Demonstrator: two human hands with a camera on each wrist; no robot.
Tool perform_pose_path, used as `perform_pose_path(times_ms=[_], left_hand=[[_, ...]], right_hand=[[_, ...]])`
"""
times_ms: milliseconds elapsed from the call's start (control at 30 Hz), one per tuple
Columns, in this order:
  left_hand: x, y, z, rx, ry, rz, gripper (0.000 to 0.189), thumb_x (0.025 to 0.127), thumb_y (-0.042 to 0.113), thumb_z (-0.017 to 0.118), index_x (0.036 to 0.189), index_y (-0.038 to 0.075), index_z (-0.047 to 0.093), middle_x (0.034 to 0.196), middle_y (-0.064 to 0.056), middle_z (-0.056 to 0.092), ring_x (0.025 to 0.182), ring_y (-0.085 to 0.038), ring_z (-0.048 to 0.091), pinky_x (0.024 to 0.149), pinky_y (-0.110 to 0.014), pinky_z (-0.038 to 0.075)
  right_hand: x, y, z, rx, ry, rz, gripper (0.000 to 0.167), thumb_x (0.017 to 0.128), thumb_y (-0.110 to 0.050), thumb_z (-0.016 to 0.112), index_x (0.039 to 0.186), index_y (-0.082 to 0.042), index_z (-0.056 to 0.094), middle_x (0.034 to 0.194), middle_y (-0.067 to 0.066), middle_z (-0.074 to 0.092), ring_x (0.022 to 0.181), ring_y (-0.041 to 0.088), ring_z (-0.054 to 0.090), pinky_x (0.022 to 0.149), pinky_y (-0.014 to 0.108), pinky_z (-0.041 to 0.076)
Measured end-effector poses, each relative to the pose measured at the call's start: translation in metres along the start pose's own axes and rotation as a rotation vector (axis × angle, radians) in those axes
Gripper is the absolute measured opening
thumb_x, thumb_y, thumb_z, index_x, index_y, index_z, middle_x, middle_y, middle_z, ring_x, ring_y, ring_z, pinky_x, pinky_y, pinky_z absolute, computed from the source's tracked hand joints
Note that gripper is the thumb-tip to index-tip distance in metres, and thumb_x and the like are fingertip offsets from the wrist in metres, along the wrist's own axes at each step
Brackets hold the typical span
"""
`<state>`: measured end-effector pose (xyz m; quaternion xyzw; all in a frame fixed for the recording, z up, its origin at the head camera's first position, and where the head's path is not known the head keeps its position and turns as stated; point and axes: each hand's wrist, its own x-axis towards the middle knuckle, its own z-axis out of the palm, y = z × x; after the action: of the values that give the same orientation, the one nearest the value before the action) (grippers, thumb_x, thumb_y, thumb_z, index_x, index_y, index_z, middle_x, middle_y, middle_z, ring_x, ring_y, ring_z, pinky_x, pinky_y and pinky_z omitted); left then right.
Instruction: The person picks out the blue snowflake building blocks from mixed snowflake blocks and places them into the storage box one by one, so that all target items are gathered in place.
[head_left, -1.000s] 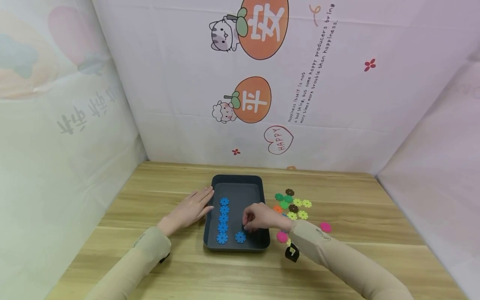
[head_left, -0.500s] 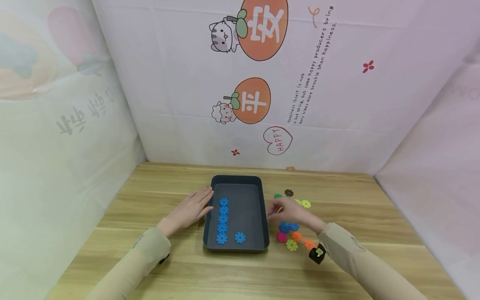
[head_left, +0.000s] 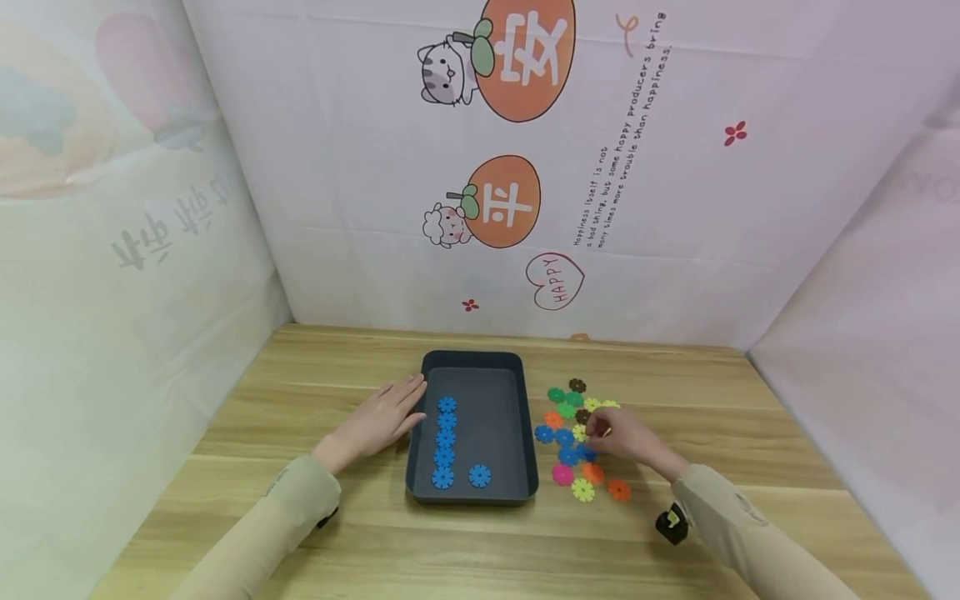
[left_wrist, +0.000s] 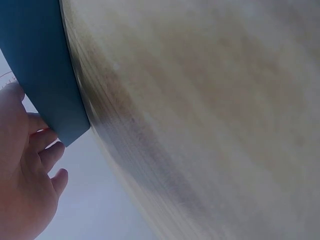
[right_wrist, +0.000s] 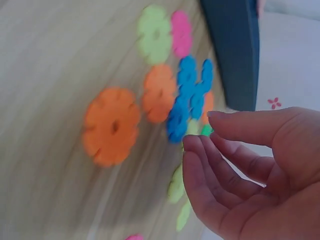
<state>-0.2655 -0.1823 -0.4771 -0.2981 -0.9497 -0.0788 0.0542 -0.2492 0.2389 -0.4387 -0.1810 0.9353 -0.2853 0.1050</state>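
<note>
In the head view, my left hand (head_left: 378, 421) lies with straight fingers at the left wall of a dark grey tray (head_left: 491, 417). The left wrist view has those fingers against the tray's outer side (left_wrist: 42, 65). Inside the tray are a column of notched blue plastic discs (head_left: 446, 437) and a lone blue disc (head_left: 480, 476) at the front. My right hand (head_left: 633, 440) hovers over loose discs right of the tray, close to several blue discs (head_left: 565, 437). In the right wrist view its thumb and fingers are bent but apart, with nothing between them.
Around the right hand lie green (head_left: 557, 395), brown (head_left: 577, 385), yellow (head_left: 582, 490), pink (head_left: 562, 474) and orange discs (head_left: 618, 490). A printed cloth wall (head_left: 375, 275) rises behind the wooden table (head_left: 450, 550). A black device (head_left: 672, 525) sits at the right wrist.
From inside the tray, close to the lone blue disc, my right hand has moved right, over the tray's edge, to the loose discs. That disc stays in place. The left hand keeps still.
</note>
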Motion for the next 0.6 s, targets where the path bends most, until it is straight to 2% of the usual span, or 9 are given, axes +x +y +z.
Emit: perform_pose_path(times_ms=[200,600], left_hand=[[0.0004,-0.0011,0.0007,0.017,-0.005,0.003,0.061,0.106,0.038,0.043,0.153,0.0,0.035,0.161,-0.018,0.033,0.148,-0.034,0.035,0.121,-0.054,0.03],[0.001,-0.001,-0.0009,0.016,-0.006,0.008,0.061,0.106,0.038,0.043,0.152,0.0,0.035,0.161,-0.017,0.033,0.148,-0.033,0.035,0.121,-0.054,0.03]], right_hand=[[-0.0022,0.0095,-0.0003,-0.041,-0.019,0.005,0.018,0.081,-0.007,0.078,0.088,0.001,0.063,0.082,0.008,0.066,0.074,0.012,0.056,0.063,0.021,0.047],[0.0002,0.0066,0.0064,-0.092,-0.014,0.069,0.027,0.078,-0.016,0.083,0.089,-0.002,0.063,0.084,0.005,0.064,0.075,0.014,0.053,0.065,0.027,0.047]])
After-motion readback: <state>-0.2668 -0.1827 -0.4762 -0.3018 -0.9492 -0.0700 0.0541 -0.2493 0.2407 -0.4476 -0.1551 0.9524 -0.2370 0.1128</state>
